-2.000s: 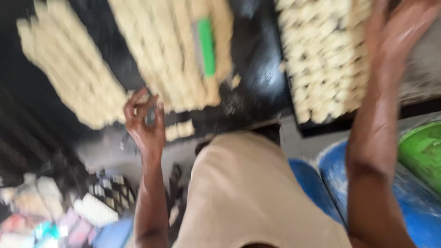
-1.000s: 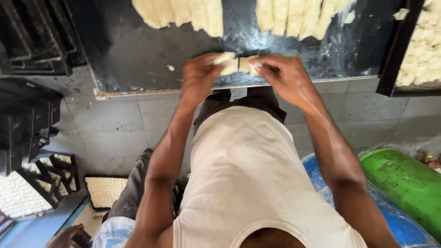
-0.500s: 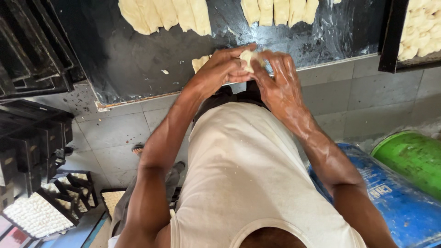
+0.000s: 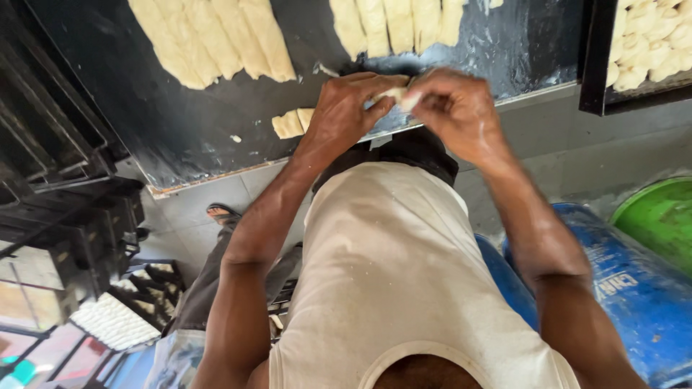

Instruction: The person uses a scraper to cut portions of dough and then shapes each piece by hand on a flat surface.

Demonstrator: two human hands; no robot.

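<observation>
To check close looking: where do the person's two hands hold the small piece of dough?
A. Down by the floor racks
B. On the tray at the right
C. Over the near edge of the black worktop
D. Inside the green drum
C: the left hand and right hand pinch the dough piece together over the near edge of the black worktop.

Dough piece (image 4: 393,94): mostly covered by the left hand (image 4: 353,108) and right hand (image 4: 454,108), shape unreadable; right fingers motion-blurred. Dough strips (image 4: 216,36): cut off by the top edge. Tray of dough pieces (image 4: 595,65): cropped at right. Green drum (image 4: 656,216) and blue drum (image 4: 634,288): partly out of frame.
</observation>
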